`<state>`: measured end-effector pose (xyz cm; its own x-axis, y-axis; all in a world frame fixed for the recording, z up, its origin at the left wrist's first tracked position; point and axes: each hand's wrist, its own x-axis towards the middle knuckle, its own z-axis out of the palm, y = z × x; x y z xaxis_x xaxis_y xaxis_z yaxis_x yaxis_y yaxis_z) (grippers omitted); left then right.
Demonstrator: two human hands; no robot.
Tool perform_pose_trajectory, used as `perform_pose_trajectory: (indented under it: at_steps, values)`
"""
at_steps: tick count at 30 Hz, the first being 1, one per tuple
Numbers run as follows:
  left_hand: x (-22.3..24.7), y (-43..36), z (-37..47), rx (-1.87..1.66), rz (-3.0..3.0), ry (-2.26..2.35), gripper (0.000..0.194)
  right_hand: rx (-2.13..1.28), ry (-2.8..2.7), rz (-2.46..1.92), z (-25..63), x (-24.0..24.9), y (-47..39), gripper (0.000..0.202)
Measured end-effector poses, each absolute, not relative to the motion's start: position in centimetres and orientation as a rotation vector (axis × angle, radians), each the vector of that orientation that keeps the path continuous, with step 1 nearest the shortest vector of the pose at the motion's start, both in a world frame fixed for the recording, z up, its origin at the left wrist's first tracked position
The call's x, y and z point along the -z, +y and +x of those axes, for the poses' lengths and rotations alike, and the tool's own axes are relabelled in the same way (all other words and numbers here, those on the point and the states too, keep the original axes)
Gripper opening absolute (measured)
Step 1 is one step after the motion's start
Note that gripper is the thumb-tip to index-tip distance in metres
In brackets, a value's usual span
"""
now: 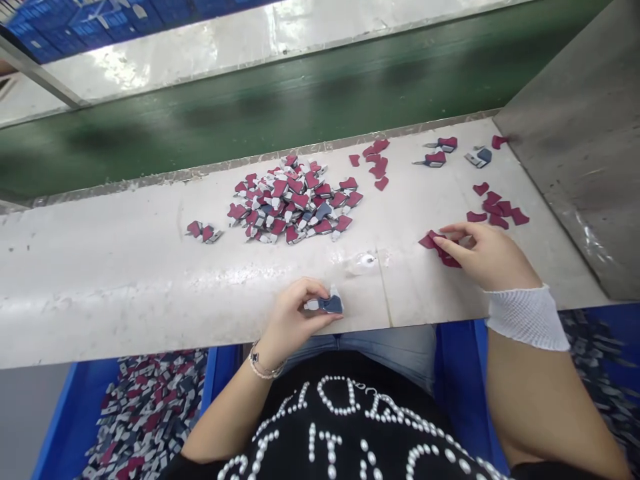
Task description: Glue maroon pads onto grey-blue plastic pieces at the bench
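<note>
My left hand is closed on a small grey-white plastic part with a dark blue face, held between thumb and fingers near the table's front edge. Over on the right, my right hand pinches at a little group of flat maroon pieces, thumb and forefinger on one of them. Behind that hand lies another cluster of loose maroon pieces. A big heap of maroon-faced plastic parts rests left of centre, with a pair of similar parts beside it.
More maroon pieces and a few assembled parts lie toward the back. A metal panel closes off the right. A green belt runs behind the table. Below stands a blue bin full of parts.
</note>
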<state>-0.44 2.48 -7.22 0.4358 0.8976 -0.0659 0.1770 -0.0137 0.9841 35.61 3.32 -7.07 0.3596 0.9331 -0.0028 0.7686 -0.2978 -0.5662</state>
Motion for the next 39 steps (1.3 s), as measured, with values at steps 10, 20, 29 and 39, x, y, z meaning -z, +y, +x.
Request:
perform_pose_trajectory:
  at_steps: [10, 20, 29, 39]
  values:
    - [7.7, 1.2, 0.6, -0.895, 1.317, 0.914, 0.033, -0.609, -1.503, -2.092, 33.2, 4.1, 1.6, 0.021]
    - [9.0, 0.6, 2.0, -1.008, 1.4, 0.898, 0.03, -1.479, -1.702, -1.468, 24.0, 2.1, -2.3, 0.025]
    - [9.2, 0.2, 2.0, -1.021, 1.564, 0.958, 0.022, -1.435, -1.567, -1.579, 22.4, 2.7, -1.5, 0.027]
    - [9.3, 0.2, 2.2, -1.094, 1.68, 0.917, 0.022, -1.554, -1.444, -1.65, 22.2, 2.9, -0.9, 0.035]
